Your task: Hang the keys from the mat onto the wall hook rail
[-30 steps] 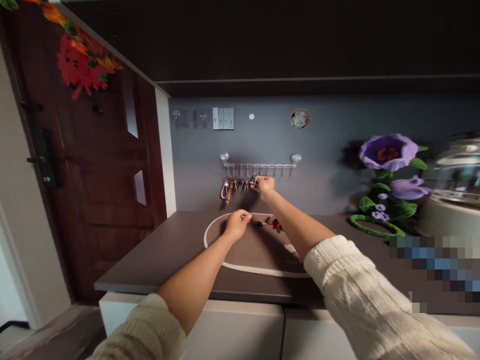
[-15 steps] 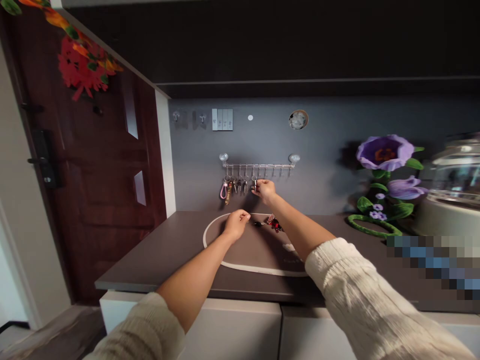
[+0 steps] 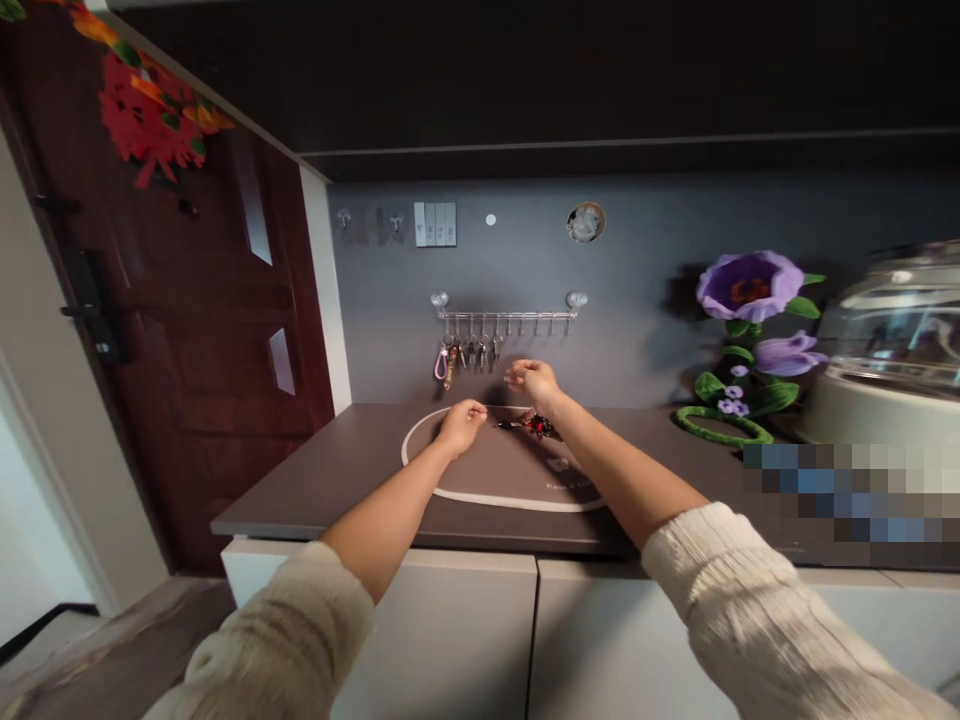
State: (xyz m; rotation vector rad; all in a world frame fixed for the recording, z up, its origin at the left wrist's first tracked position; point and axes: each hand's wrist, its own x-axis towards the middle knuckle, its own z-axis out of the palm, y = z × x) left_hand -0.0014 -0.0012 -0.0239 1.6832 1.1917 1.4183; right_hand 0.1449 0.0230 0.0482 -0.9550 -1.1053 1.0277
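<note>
A: Where are the keys (image 3: 473, 353)?
B: Left of the frame's centre, hanging in a row from the left half of the hooked rail (image 3: 517, 317). A pink loop (image 3: 441, 365) hangs at the row's left end.
A: And the right hand (image 3: 537, 382)?
B: Near the middle of the frame, below the rail and just right of the keys, apart from them. Its fingers are bent; I can't tell whether they pinch anything.
A: The left hand (image 3: 461, 428)?
B: Lower and further left, over the pale-rimmed mat (image 3: 480, 497). Its fingers are curled in towards the thumb; whether something is between them, I can't tell.
A: What's on that mat?
B: A red-and-black bunch (image 3: 538, 426), between the left hand and the right forearm. The mat lies on the dark table (image 3: 315, 470).
A: Further right?
B: Purple flowers (image 3: 750, 290).
</note>
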